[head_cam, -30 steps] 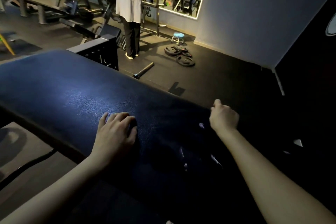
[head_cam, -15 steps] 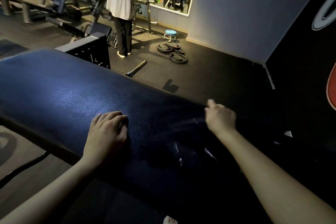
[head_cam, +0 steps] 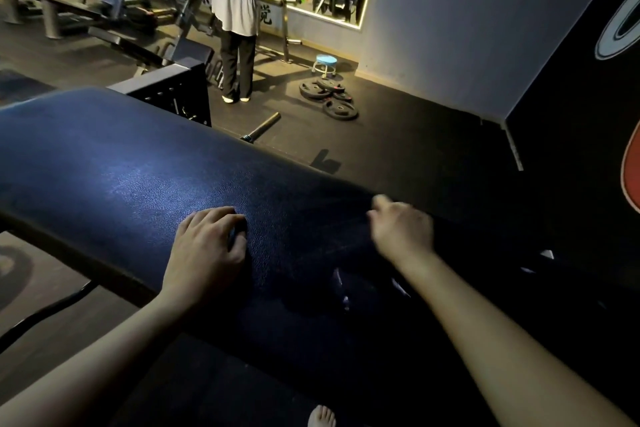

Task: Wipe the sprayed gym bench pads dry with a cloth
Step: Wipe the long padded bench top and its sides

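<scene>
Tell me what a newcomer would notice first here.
The broad dark blue bench pad fills the foreground, with the left hand resting on it and the right hand, blurred, near its far edge. Behind, a person stands, and weight plates lie on the floor beside a blue stool.

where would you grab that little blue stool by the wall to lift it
Likely the rim of the round seat on the blue stool, coming straight down from above: it stands upright with the seat topmost and clear all round, while its thin legs sit low near the weight plates.
</scene>
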Motion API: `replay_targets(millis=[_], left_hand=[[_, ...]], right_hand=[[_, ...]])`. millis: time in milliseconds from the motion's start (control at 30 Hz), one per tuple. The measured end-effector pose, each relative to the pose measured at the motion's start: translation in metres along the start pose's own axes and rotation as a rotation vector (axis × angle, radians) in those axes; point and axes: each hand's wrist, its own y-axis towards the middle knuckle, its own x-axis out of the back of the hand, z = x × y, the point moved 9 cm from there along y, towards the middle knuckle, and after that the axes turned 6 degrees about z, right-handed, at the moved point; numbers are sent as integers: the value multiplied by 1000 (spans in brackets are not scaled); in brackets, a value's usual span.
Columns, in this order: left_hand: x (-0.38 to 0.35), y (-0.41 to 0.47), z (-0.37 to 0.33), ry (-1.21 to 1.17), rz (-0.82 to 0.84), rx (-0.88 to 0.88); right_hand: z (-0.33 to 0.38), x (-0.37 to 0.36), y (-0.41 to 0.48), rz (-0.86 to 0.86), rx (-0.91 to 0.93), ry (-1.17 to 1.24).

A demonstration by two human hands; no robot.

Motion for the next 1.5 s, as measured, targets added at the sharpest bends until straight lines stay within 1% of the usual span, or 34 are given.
replay_targets(millis=[67, 100, 167, 233, 300, 333, 367, 400, 433, 467, 567, 600, 633, 667, 700, 767, 867, 933, 967, 1000, 1133, 1167, 1233, 1300, 1333, 1400, 1467, 1500], left_hand=[[0, -1, 0, 3, -3, 2], [-1, -1, 0, 5, -4, 4], [0, 0, -1, 12, -1, 12], [-1, 0, 0, 19, 7, 16], [-2, 0, 1, 24, 15, 4], [-2, 0, 1, 21, 17, -2], [-2, -1, 1, 18, 15, -6], [-1, 0, 0, 17, 11, -8], [0, 0, -1, 17, 11, -7], [0, 0, -2, 16, 14, -6], [-1, 0, -1, 21, 28, 6], [-1, 0, -1, 18, 29, 8], [-1, 0, 0, 14, 26, 11], [0, 0, -1, 12, 24, 14], [0, 0, -1, 12, 22, 16], [0, 1, 0, 10, 23, 20], [-1, 2, 1, 10, 35, 16], [-2, 2, 1, 9, 35, 17], [-2, 2, 2, 9, 33, 18], [-2, 2, 1, 6, 33, 19], [-1, 2, 1, -2, 34, 24], [-1, 2, 1, -6, 34, 29], [-2, 2, 2, -6, 29, 39], [-2, 2, 2, 0, 26, 37], [-3, 2, 3, 1, 25, 32], [-2, 2, 3, 1, 14, 14], [0, 1, 2, -6, -11, -3], [1, 1, 1, -13, -21, -6]], right_hand=[[-55, 4, 11, -7, -145, -73], [-61, 2, 12, -17, -163, -74], [-34, 3, 8, -29, -134, -45], [32, 1, -9, -12, 0, 17], [111, 4, -49, -6, 258, 76], [140, 5, -71, 6, 380, 86], [152, 7, -85, -6, 475, 112], [149, 10, -86, -46, 530, 138], [131, 11, -75, -70, 504, 130], [105, 7, -55, -49, 416, 86], [1, 2, 22, -26, 46, -40], [-22, 3, 37, -20, -44, -65], [-29, 2, 45, -30, -85, -75], [-22, 1, 47, -44, -79, -76], [-5, -2, 43, -46, -52, -65], [48, -4, 19, -47, 82, -11], [134, 6, -58, -25, 467, 94], [149, 10, -94, -24, 657, 159], [138, 12, -91, -53, 679, 173], [120, 10, -76, -62, 625, 150], [27, -2, 43, -39, 200, -30], [18, -3, 62, -32, 145, -29], [37, -5, 73, -48, 133, 20], [86, -8, 54, -30, 209, 100], [117, -8, 32, -17, 303, 139], [166, -1, -30, 7, 557, 175], [169, 5, -75, -1, 730, 201], [155, 7, -77, -26, 751, 199]])
